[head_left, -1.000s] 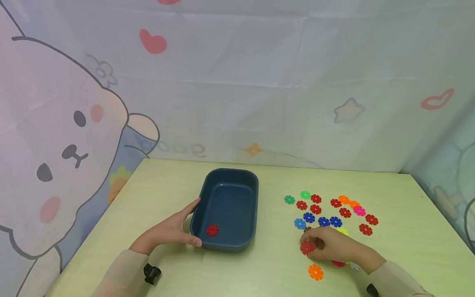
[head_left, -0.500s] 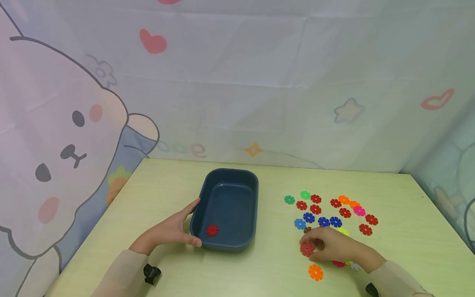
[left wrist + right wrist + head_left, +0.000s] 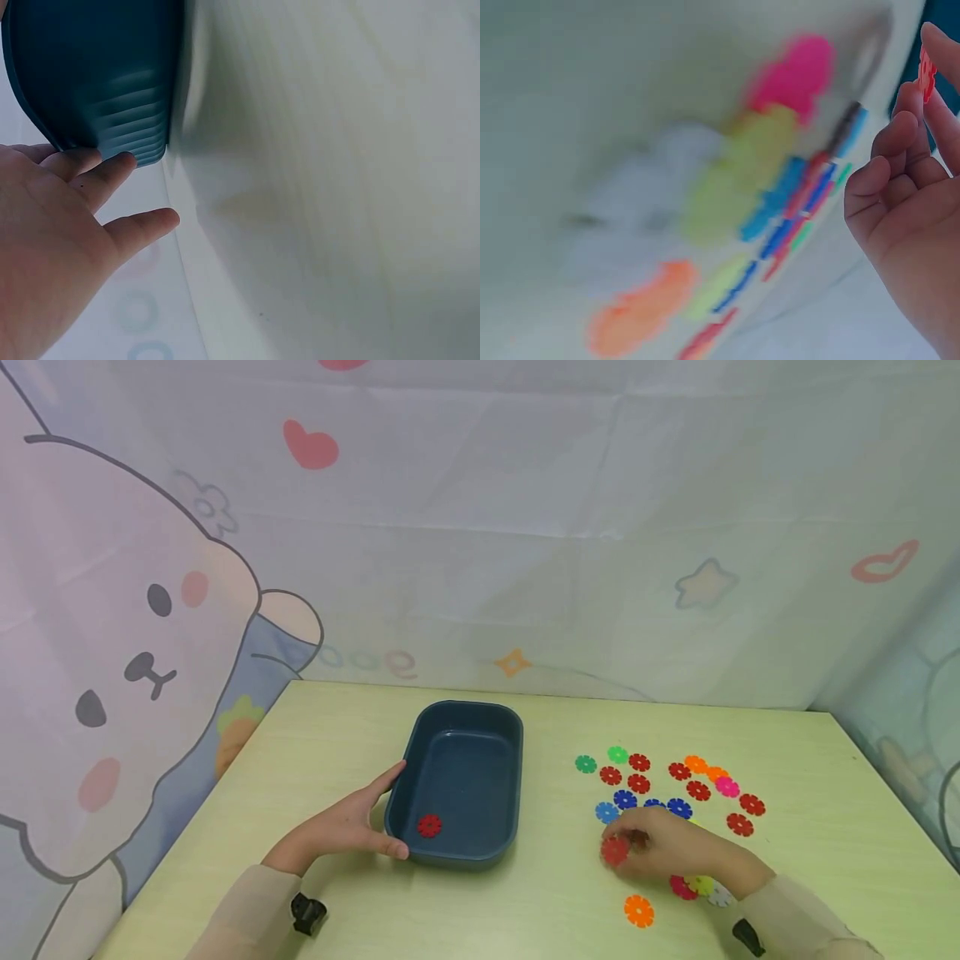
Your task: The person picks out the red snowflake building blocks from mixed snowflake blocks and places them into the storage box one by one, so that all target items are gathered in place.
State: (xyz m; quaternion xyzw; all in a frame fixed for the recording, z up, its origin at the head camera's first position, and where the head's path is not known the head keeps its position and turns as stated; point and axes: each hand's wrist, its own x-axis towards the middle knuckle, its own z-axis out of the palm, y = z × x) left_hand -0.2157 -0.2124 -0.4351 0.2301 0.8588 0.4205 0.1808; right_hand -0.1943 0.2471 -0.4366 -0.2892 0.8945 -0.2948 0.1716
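Observation:
In the head view my left hand [image 3: 347, 822] lies against the left side of a dark blue rectangular tray [image 3: 517, 793], thumb and fingers spread along its wall. The left wrist view shows those fingers nearly straight, touching the blue tray [image 3: 112, 90]. A red snowflake disc [image 3: 429, 825] lies inside, near the front left. Over the table to the right, my right hand [image 3: 667, 846] pinches another red snowflake disc [image 3: 615, 851] between thumb and fingers. In the right wrist view that red disc [image 3: 927, 75] is edge-on between the fingertips, lifted off the table.
Several snowflake discs lie around the right hand: blue ones [image 3: 679, 808], red ones [image 3: 740, 824], green [image 3: 586, 764] and pink [image 3: 727, 787]. Nearest the front is an orange disc [image 3: 639, 911]. Behind the pale table [image 3: 558, 727] hangs a printed cloth [image 3: 480, 568].
The right hand has risen slightly with the pinched red disc and shifted a little left, uncovering more of the pink and yellow discs below. The left hand and tray stay put.

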